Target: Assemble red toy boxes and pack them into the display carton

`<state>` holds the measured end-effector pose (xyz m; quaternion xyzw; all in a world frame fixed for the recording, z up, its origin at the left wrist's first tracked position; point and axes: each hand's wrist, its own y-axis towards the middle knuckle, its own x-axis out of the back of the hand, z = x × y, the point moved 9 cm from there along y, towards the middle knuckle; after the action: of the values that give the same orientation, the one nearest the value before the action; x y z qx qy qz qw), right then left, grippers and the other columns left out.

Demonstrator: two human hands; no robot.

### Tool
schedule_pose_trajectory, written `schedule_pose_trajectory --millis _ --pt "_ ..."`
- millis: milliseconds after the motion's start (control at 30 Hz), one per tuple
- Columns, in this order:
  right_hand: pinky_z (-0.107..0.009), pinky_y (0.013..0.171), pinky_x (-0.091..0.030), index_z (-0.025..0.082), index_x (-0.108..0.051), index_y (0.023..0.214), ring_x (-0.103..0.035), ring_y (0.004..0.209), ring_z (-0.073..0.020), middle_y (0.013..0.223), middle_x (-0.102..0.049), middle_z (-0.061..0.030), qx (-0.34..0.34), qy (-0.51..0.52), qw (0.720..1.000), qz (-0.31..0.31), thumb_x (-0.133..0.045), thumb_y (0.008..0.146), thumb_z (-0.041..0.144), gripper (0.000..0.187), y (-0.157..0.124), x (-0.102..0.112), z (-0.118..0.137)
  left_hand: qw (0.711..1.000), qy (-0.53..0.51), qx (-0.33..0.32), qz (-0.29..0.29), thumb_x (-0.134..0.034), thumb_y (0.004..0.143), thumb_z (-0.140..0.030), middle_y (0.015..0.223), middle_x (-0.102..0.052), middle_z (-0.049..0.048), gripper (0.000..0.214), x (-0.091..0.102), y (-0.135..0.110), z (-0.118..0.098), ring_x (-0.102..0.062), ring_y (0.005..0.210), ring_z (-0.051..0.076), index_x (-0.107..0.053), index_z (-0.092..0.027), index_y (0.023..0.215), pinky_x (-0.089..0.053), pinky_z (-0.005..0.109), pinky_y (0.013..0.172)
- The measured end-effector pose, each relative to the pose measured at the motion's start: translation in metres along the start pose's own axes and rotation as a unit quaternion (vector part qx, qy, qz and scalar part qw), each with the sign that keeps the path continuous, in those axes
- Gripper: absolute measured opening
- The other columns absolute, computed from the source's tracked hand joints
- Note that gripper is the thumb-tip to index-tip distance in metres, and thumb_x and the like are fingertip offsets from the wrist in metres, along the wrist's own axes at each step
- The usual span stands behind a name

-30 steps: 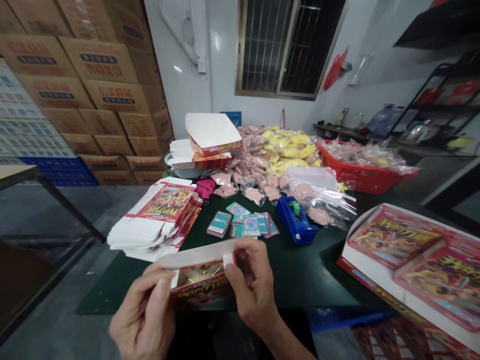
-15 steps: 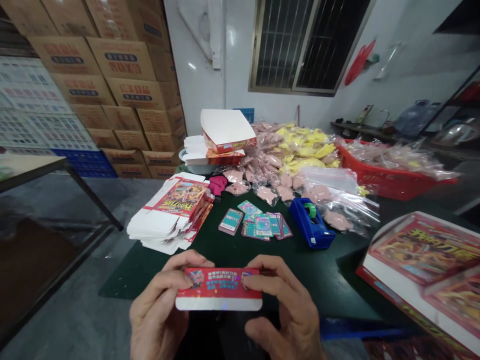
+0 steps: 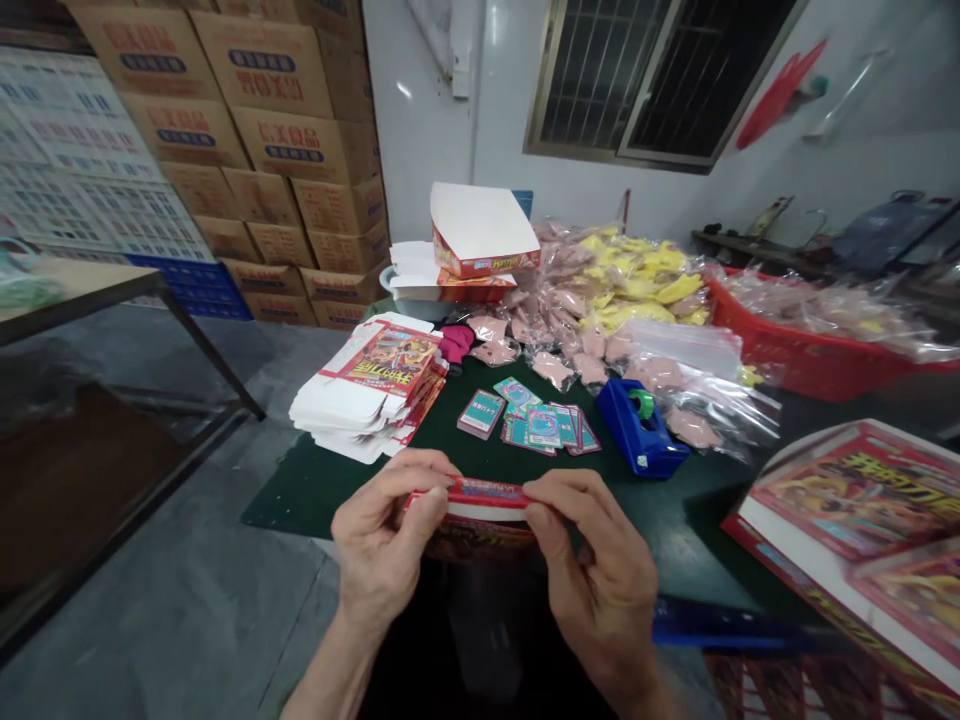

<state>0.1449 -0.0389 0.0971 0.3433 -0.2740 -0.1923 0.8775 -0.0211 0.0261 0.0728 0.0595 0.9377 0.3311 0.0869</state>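
Observation:
A small red printed paper box [image 3: 477, 507] is held over the near edge of the dark green table [image 3: 660, 520]. My left hand [image 3: 386, 545] pinches its left end with thumb and fingers. My right hand [image 3: 600, 585] pinches its right end the same way. The box's red top flap lies nearly edge-on to me. Beyond it on the table lie a stack of flat box blanks [image 3: 371, 390], several trading cards [image 3: 536, 425] and a blue tape dispenser [image 3: 641, 430].
Bagged pink and yellow items [image 3: 600, 300] are heaped at the back, beside a red basket [image 3: 795, 355]. Folded display trays [image 3: 476, 240] stand behind the blanks. Large printed boxes [image 3: 862, 520] lie at right. Cardboard cartons [image 3: 262, 150] are stacked at left, with another table [image 3: 97, 290].
The box was open with its white flap up, then turned with its red face toward me; now the flap lies nearly flat on top. My view has shifted left.

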Motion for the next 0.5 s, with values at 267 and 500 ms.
schedule_pose_trajectory --millis 267,500 --pt "-0.023 0.071 -0.051 0.019 -0.063 0.103 -0.060 0.086 -0.0128 0.097 -0.058 -0.0063 0.051 -0.049 0.997 0.001 -0.051 0.085 0.006 0.025 -0.005 0.001 0.008 0.997 -0.032 0.031 0.069 -0.061 0.079 -0.014 0.083 -0.064 0.0060 0.008 -0.002 0.010 0.006 -0.061 0.072 0.016 -0.067 -0.019 0.076 -0.049 0.027 0.058" --pt "-0.025 0.071 -0.053 0.021 -0.061 0.106 -0.060 0.086 -0.0139 0.100 -0.057 -0.0066 0.065 -0.062 0.996 0.002 -0.054 0.083 0.005 0.029 -0.012 0.001 0.008 0.996 0.009 -0.089 0.026 -0.057 0.082 -0.016 0.091 -0.065 0.0071 0.013 0.001 -0.001 -0.001 -0.064 0.079 0.020 -0.067 -0.020 0.090 -0.052 0.034 0.063"
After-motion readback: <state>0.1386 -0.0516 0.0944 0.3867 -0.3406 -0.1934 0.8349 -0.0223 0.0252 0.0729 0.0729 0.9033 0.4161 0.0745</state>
